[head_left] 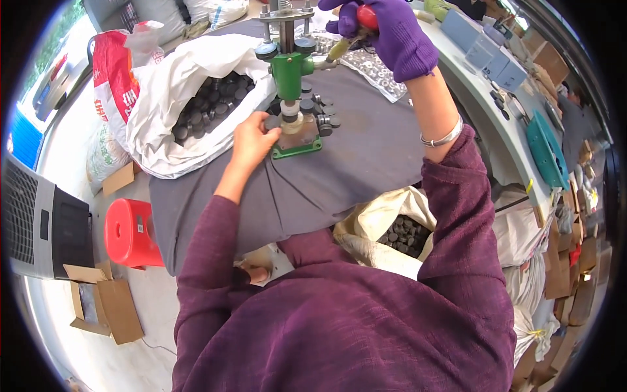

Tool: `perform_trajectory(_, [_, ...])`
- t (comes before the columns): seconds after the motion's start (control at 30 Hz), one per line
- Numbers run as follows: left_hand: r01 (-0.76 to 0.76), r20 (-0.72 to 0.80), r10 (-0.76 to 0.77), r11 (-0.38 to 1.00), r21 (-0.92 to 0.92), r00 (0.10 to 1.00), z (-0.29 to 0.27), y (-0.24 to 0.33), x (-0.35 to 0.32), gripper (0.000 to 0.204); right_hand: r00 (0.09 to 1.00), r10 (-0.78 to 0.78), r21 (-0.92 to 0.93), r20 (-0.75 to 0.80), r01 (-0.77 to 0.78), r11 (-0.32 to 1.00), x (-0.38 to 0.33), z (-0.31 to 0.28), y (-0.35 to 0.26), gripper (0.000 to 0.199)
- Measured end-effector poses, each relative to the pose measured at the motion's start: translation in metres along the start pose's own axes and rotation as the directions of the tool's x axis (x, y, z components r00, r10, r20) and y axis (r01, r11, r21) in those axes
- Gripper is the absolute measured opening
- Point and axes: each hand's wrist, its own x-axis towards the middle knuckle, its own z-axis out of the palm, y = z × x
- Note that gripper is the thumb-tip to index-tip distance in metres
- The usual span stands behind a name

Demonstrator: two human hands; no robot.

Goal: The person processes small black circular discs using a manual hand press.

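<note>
A green hand press (286, 75) stands on the grey cloth, its ram down on a pale round piece (291, 123) over the base plate. My right hand (392, 36), in a purple knitted glove, is closed round the red knob (367, 17) of the press lever, raised at the upper right. My bare left hand (251, 142) is beside the left edge of the base. Its thumb and fingers pinch a small black cap (272, 122). Several more black caps (326, 123) lie behind and to the right of the press.
A white sack (163, 85) of black caps lies open at the left of the table. Small metal parts (372, 68) lie on a plastic sheet at the back right. Below the table's front edge is another open sack (362, 222). A red stool (130, 228) stands at the left.
</note>
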Motion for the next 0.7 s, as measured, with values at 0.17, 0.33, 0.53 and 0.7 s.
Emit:
perform_trajectory(0.17, [0.032,-0.033,-0.032,0.999,-0.004,0.999,0.023,0.000,0.002,0.035,0.980,0.033,0.155,-0.194,-0.002,0.988,-0.006,0.019,0.002,0.038])
perform_trajectory(0.33, [-0.037,-0.119,0.046,0.997,0.074,0.992,0.038,-0.004,0.005,0.043,0.997,-0.030,0.031,-0.075,0.033,0.999,-0.025,0.012,0.006,0.035])
perform_trajectory(0.53, [0.020,-0.198,-0.012,0.999,0.036,0.980,0.054,0.000,0.007,0.045,0.930,-0.361,-0.141,0.066,0.367,0.919,-0.053,0.010,0.028,0.029])
perform_trajectory(0.7, [0.029,-0.248,-0.013,0.998,0.060,0.969,0.057,0.002,0.006,0.046,0.966,-0.254,-0.306,0.055,0.258,0.916,-0.080,0.017,0.032,0.033])
